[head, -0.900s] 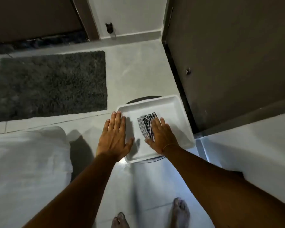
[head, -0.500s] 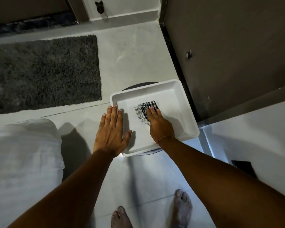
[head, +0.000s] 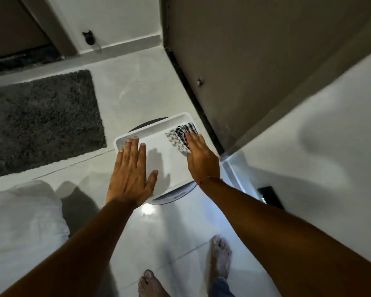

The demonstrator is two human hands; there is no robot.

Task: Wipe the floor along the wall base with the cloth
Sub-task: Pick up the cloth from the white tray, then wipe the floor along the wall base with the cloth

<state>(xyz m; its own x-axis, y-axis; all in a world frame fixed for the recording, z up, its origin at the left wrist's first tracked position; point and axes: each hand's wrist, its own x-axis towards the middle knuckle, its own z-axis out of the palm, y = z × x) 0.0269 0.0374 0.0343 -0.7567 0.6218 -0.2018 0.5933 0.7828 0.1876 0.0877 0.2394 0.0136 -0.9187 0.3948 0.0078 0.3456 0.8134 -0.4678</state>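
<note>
A black-and-white checked cloth (head: 180, 137) lies bunched in the far right corner of a white rectangular tray (head: 159, 129). The tray sits on a round white and dark base on the pale tiled floor. My right hand (head: 202, 160) lies flat on the cloth, fingers pressing it onto the tray bottom. My left hand (head: 131, 174) rests flat with fingers spread on the tray's left rim. The wall base (head: 129, 42) with its pale skirting runs along the far side, past the tray.
A dark shaggy mat (head: 41, 123) lies on the floor at left. A brown door (head: 244, 61) with a dark threshold stands right of the tray. White bedding (head: 19, 228) is at lower left, a white surface (head: 319, 157) at right. Bare feet (head: 220, 258) stand below.
My right hand slid the cloth from the tray's middle to its far right corner. My left hand stayed flat on the left rim. The camera view swung.
</note>
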